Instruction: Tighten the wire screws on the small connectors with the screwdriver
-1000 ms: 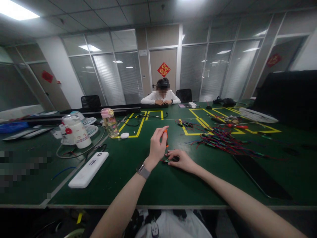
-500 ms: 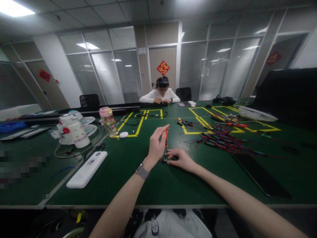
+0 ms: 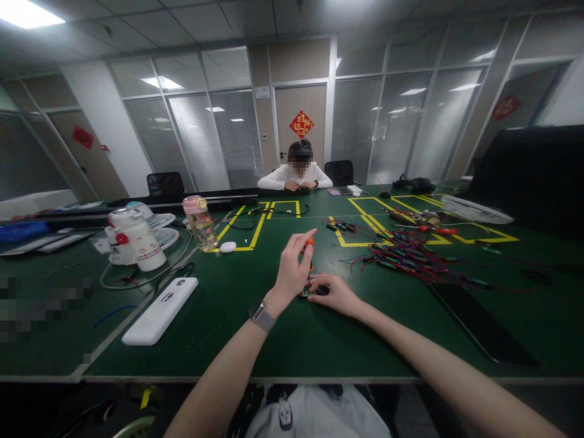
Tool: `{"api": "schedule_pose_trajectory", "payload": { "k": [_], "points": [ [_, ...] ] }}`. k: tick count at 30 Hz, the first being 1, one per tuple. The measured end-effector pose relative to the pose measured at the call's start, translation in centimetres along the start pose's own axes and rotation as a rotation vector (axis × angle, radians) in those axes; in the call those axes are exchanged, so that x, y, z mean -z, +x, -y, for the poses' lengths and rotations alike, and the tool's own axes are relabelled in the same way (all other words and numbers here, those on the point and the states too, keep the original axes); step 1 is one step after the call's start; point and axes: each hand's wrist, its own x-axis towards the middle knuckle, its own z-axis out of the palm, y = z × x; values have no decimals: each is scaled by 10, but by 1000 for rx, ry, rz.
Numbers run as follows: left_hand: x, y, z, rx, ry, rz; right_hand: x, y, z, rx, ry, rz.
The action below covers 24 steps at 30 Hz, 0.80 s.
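My left hand [image 3: 291, 266], with a watch on its wrist, is closed around the orange handle of a screwdriver [image 3: 311, 242]. The tool stands nearly upright, its lower end down by a small green circuit board [image 3: 305, 294] on the table. Resting on the table, my right hand [image 3: 336, 294] has its fingers curled and pinched at that board, steadying it beside the tool's lower end. Fingers hide much of the board, and I cannot make out the exact contact of the tip.
Right of my hands lies a pile of green boards with red and blue wires [image 3: 406, 252], with a dark flat panel [image 3: 479, 322] nearer. A white power bank [image 3: 160, 311], a pink-lidded bottle [image 3: 199, 225] and a white bottle [image 3: 143, 243] stand left. Across the table [image 3: 219, 359] sits a person [image 3: 298, 173].
My left hand and the screwdriver's orange handle have shifted slightly right, and the left fingers have turned a little around the handle. My right hand stays in nearly the same place.
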Motion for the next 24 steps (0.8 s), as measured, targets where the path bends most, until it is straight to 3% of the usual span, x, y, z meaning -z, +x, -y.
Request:
{"api": "schedule_pose_trajectory", "payload": {
  "k": [8,15,21,24],
  "points": [
    [1,2,3,-24,118,-130,0,0,-1,-3,15,-5],
    [2,1,2,-18,-51,-31,0,-1,1,11,14,-7],
    [1,1,2,3,10,-101,-1,0,-2,15,-12,-2],
    [2,0,0,-8,8,-76,0,-1,-2,17,-11,-4]
  ]
}}
